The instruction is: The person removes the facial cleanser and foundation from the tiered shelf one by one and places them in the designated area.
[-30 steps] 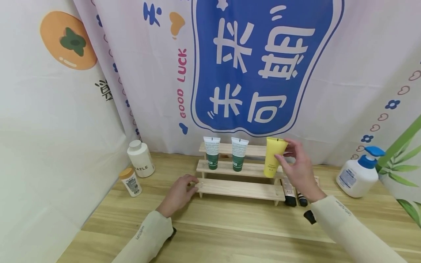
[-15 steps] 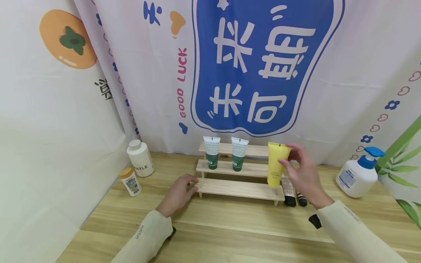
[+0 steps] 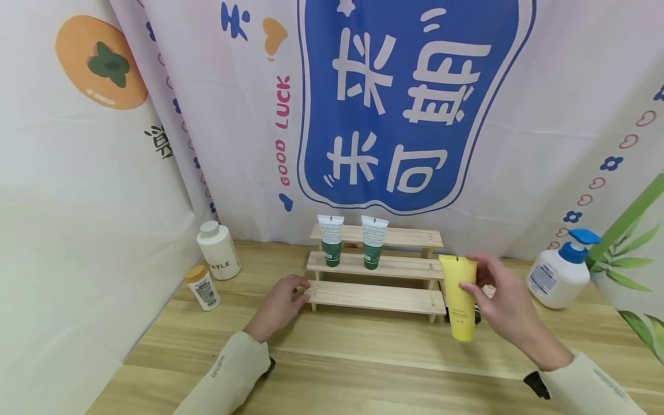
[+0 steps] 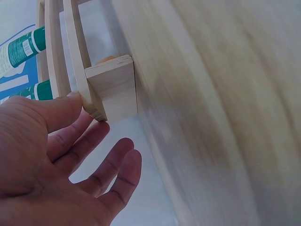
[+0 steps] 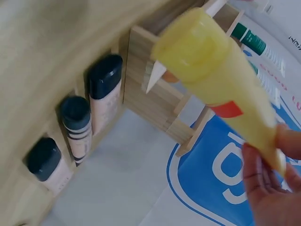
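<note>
The yellow tube [image 3: 459, 297] is in the air, cap end down, just off the right end of the wooden stepped rack [image 3: 374, 297] and above the surface [image 3: 363, 357]; the right hand [image 3: 505, 308] pinches it near its upper, flat end between thumb and fingers. As the pictures show it, the tube rests on no step of the rack and does not lie on the surface either, so this piece of the work looks to be midway: the tube is carried, not set down. Two green tubes [image 3: 353, 242] stand upright on the middle step, and the bottom and top steps hold nothing. The left hand [image 3: 277, 305] rests with relaxed, loosely bent fingers against the left end of the bottom step, its fingertips touching the wood and grasping nothing. In the right wrist view three dark-capped tubes [image 5: 75, 134] lie side by side on the surface beside the rack's right leg; in the head view the yellow tube and the right hand cover most of them. To the left stand a white bottle [image 3: 219, 251] and a small bottle with a tan cap [image 3: 202, 287], well apart from the rack; a pump bottle [image 3: 557, 276] stands to the right. The print on the yellow tube is too small to read, and the left wrist view is blurred across the surface.
</note>
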Demonstrator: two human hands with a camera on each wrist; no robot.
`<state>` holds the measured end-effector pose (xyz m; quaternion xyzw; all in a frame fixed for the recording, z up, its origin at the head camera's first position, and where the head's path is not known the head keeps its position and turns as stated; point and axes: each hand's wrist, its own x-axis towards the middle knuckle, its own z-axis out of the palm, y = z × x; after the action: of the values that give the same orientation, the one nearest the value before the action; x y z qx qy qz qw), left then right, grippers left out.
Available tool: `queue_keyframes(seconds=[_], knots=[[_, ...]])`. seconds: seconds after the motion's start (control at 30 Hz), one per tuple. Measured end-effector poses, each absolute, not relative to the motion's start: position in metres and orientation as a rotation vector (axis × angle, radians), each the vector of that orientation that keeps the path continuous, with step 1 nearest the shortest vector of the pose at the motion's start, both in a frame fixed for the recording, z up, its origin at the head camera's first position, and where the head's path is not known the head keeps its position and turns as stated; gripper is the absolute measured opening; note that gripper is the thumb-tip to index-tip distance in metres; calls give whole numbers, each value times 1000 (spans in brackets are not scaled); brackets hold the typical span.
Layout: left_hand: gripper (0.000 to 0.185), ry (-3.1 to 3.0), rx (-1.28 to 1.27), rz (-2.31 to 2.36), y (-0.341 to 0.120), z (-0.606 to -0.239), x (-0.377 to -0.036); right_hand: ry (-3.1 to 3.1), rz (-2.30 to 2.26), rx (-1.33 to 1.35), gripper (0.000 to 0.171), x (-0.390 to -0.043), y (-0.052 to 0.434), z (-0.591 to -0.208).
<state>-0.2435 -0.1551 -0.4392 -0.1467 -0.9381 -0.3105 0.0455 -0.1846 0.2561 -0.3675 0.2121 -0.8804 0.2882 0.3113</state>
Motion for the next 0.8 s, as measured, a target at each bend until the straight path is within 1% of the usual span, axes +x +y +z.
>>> queue_keyframes(seconds=[0.13,0.3,0.4,0.6,0.8], knots=[[20,-2863,-463,-939,-155,-439,-244,-2451,786,505,54,-170,258,-375],[20,-2862,-457,-935,-156,-440,-244,-2680,798,330,51,-154,261,-384],[20,-2865,-456,-935,-157,-441,-244,-2800,811,270,47,-148,263,-392],[21,-2870,-440,-937,-157,-440,-245,-2930,857,302,41,-149,264,-409],[21,-2878,-434,-927,-156,-438,-244,-3023,834,297,29,-156,262,-422]])
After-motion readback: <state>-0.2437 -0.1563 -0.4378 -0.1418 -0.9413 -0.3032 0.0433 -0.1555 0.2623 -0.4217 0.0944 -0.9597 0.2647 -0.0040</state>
